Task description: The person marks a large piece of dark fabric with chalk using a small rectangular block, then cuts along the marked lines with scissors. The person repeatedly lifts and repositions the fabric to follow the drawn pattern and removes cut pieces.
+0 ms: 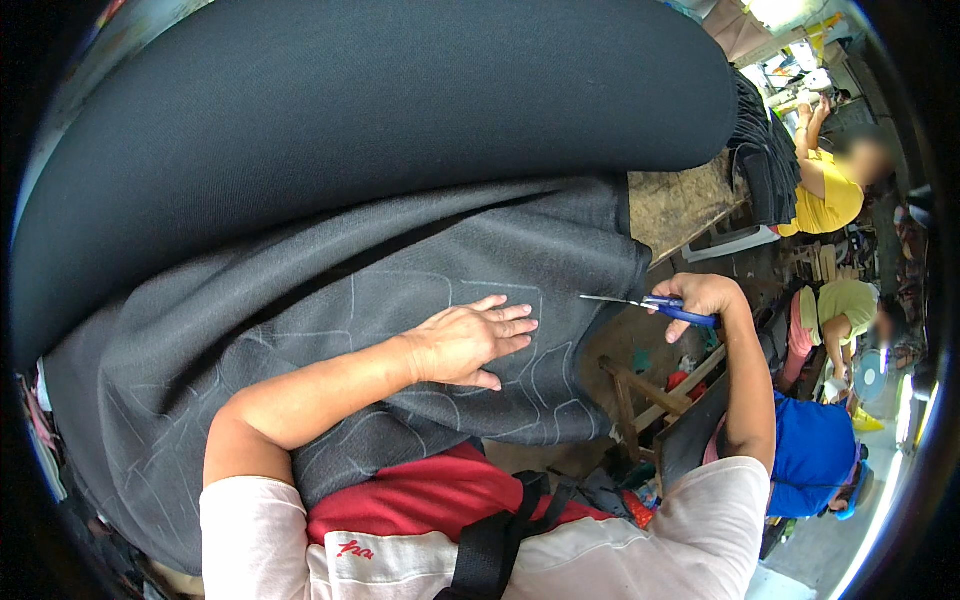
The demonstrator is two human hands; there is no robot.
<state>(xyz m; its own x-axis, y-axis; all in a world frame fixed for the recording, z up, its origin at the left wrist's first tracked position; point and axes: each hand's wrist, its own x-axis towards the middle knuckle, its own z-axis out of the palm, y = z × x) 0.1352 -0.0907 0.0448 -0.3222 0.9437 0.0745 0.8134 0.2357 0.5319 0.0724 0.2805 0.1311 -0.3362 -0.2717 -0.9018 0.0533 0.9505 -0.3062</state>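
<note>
Black fabric [420,235] marked with pale chalk outlines lies spread in front of me and drapes toward my lap. My left hand [472,342] rests flat on it among the drawn shapes, fingers spread. In my right hand [705,295] is a pair of scissors [652,303] with blue handles, its fingers around the grips. The blades point left, over the fabric's right edge. From this view I cannot tell whether they touch the cloth.
A large dark fabric roll [380,90] spans the far side. Beyond its right end hang stacked black cloth pieces [762,165] by a worn wooden tabletop [685,205]. A wooden frame [640,400] stands below right. Several people work at the right, one in a yellow shirt [828,195].
</note>
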